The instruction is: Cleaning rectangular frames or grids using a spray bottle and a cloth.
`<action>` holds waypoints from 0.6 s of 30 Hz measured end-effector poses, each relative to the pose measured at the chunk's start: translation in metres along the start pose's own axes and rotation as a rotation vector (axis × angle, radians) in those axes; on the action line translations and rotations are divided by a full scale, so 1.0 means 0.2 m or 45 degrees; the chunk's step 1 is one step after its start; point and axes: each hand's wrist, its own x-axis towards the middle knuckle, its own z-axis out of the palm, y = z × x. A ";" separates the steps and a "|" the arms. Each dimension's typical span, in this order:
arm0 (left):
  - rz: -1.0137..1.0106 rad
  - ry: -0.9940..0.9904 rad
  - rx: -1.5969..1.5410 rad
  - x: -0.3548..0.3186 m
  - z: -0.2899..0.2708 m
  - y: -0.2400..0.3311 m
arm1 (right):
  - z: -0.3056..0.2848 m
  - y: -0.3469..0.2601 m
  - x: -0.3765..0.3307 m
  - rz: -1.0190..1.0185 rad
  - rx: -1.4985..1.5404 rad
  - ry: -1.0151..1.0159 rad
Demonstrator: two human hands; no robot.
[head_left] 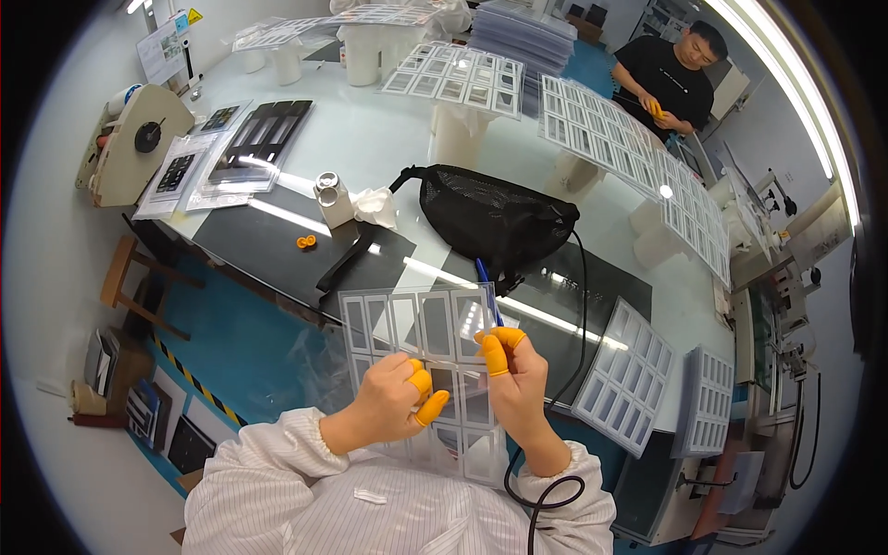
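A clear plastic sheet with rows of white-framed rectangular windows (374, 319) is tilted in front of me, over the table's near edge. My left hand (384, 398) is over its middle, fingers loosely bent and the thumb apart from them; I see nothing between them. On the sheet's right side, my right hand (518, 384) has its thumb and forefinger pinched together; what is in the pinch, if anything, is too small to make out. Orange finger cots cover fingertips on both hands. A blue pen-like stick (487, 285) rises beside the right forefinger; whether that hand grips it is unclear.
Beyond the sheet lie a black mesh bag (495, 213), a white cylindrical device (330, 196) and loose orange finger cots (306, 242). A black cable (585, 305) loops by my right wrist. Framed sheets (627, 375) stand at the right edge; a person (671, 79) works at far right.
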 end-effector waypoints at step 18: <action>-0.418 -0.783 0.898 -1.00 -0.37 -0.29 | -0.02 -0.18 0.30 -0.295 0.433 0.402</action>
